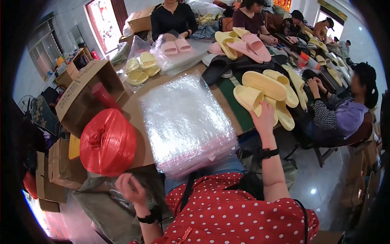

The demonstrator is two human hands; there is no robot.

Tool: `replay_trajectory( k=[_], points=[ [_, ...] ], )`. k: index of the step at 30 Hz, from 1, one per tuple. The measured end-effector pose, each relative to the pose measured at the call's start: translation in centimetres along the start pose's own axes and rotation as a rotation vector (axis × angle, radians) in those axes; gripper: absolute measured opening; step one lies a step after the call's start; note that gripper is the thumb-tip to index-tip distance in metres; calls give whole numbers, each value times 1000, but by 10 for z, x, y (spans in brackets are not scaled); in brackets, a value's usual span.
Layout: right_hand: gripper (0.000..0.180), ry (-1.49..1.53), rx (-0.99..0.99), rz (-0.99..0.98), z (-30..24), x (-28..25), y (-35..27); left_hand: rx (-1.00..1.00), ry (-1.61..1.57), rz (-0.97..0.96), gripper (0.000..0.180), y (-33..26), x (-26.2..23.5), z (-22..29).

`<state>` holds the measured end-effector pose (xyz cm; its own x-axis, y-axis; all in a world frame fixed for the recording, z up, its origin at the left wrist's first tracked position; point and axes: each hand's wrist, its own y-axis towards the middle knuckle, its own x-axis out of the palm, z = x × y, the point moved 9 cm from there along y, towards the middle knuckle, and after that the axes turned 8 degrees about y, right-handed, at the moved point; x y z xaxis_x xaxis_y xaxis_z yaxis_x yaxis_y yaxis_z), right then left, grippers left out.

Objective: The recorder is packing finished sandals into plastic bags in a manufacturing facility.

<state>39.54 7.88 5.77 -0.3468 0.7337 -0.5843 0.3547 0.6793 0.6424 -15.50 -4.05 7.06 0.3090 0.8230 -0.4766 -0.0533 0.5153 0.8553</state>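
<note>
My right hand (264, 118) reaches to a pile of pale yellow slippers at the table's right side. Its fingers close on the near edge of a yellow slipper (247, 97); part of the grip is hidden. Another yellow slipper (265, 85) lies sole up across the pile. My left hand (130, 189) hangs just off the table's front edge, fingers loosely bent and apart, holding nothing. Above it sits a big roll of red plastic twine (109, 142). In front of me lies a thick stack of clear plastic bags (185, 118) with pink edges.
Bagged yellow slippers (142, 68) and bagged pink slippers (175, 46) lie at the far side. A cardboard box (87, 91) stands left, beside a red cylinder (105, 95). Black slippers (215, 71) lie at back. A co-worker in purple (351, 116) sits right; several people work beyond.
</note>
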Motion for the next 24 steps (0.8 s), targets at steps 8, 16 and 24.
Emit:
replay_trajectory(
  k=[8, 16, 24],
  points=[
    [34, -147, 11, -234, 61, 29, -12, 267, -290, -473, 36, 34, 127, 101],
    [29, 203, 91, 44, 45, -1, 0, 272, -285, -669, 57, 2, 188, 108],
    [20, -161, 228, 43, 102, -12, 11, 233, -332, -639, 56, 2, 190, 106]
  ],
)
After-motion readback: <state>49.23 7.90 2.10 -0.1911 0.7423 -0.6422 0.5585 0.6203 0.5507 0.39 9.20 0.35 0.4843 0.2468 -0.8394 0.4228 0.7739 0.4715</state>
